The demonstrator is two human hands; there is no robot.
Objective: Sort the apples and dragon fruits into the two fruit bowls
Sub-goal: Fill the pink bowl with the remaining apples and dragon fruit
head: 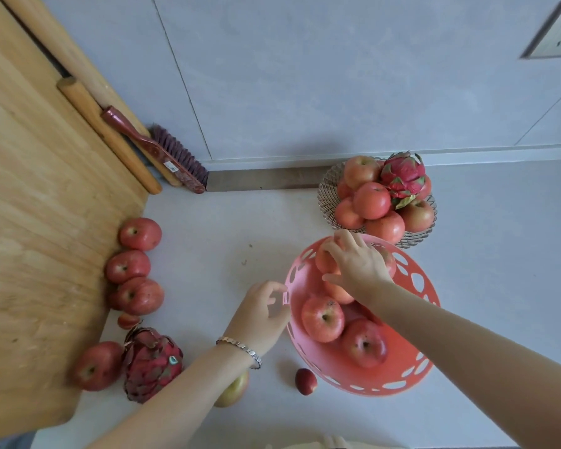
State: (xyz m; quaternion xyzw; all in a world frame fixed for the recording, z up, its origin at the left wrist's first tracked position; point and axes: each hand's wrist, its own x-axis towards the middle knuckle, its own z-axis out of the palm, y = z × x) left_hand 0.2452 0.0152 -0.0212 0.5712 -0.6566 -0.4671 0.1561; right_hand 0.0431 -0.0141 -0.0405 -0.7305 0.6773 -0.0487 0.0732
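Right hand (pixel 358 265) spreads fingers round a red apple (pixel 322 260) at the far rim of the pink perforated plastic bowl (pixel 405 367); left hand (pixel 259 315), fingers loosely curled, touches its left rim; grey counter (pixel 221 234) lies open towards the wooden board (pixel 39 222).

Right hand (pixel 358 265), bare forearm reaching in from the lower right, lies over the pink bowl (pixel 412 364), fingers spread and curled onto an apple (pixel 321 262) inside. Left hand (pixel 259 314) is at the bowl's left rim, curled fingertips touching it; grip indeterminate.
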